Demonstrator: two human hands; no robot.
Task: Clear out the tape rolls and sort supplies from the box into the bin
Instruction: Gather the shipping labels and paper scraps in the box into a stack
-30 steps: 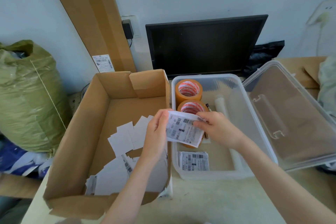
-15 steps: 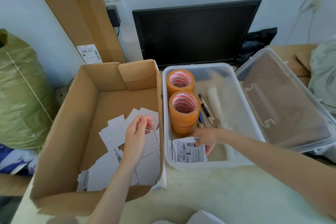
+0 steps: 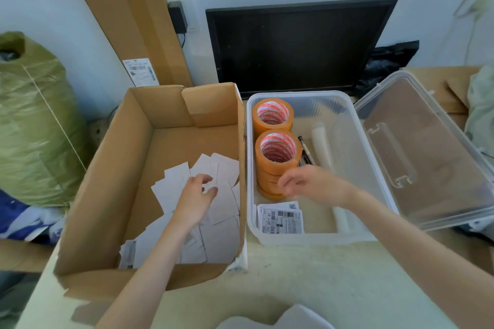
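Observation:
A cardboard box (image 3: 112,168) on the left holds several white paper labels (image 3: 222,211) scattered on its floor. My left hand (image 3: 196,197) rests on those labels inside the box, fingers curled with the tips touching the paper. To the right stands a clear plastic bin (image 3: 358,238). In it are two stacks of orange tape rolls (image 3: 276,165), pens (image 3: 307,153), a white roll (image 3: 322,141) and printed barcode labels (image 3: 280,218) at the near end. My right hand (image 3: 307,184) hovers over the bin, empty, fingers loosely apart, above the barcode labels.
The bin's clear lid (image 3: 427,155) lies open to the right. A black monitor (image 3: 294,43) stands behind the bin, a tall cardboard sheet (image 3: 128,13) leans on the wall, and a green sack (image 3: 34,125) sits to the left. A white object (image 3: 280,318) shows at the bottom edge.
My right hand carried a barcode label from between both hands down into the bin, let it go and lifted away. My left hand dropped onto the labels in the box.

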